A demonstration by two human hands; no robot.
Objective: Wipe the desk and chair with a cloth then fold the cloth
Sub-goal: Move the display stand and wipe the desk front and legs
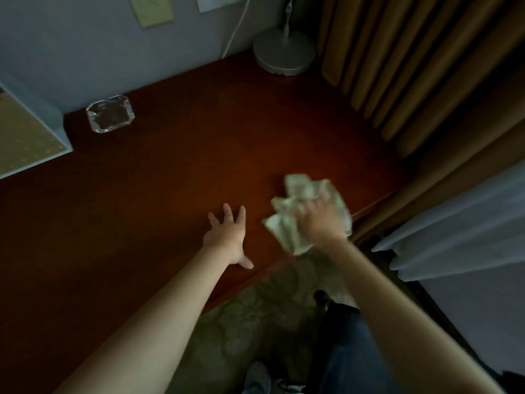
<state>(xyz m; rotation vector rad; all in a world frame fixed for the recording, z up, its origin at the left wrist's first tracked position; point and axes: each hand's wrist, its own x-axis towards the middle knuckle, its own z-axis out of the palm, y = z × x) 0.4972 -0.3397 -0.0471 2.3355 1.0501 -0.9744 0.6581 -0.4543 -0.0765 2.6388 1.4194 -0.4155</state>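
Head view looks steeply down on a reddish-brown wooden desk, its top dark, smooth and dimly lit, with the near edge running on a slant from lower left up to the right. The left hand lies palm down on the desk close to that edge, fingers straight and spread apart, thumb pointing back toward the edge. Just to its right, the right hand sits on top of a pale, crumpled cloth and grips it in a bunch. The hand and cloth are blurred, so the single fingers cannot be made out. The cloth rests on the desk's right front part, and its lower end hangs past the near edge.

At the back of the desk a clear glass ashtray stands against the grey wall. In the far right corner sits the round grey base of a lamp, with a white cord running up the wall beside it to a white wall plate. A pale yellowish paper is fixed to the wall farther left. A grey-framed panel juts in at the left side over the desk.

Tan pleated curtains hang along the desk's right side, and a sheer white curtain hangs nearer the person. Below the desk edge lies patterned greenish carpet, and blue jeans show at the bottom.
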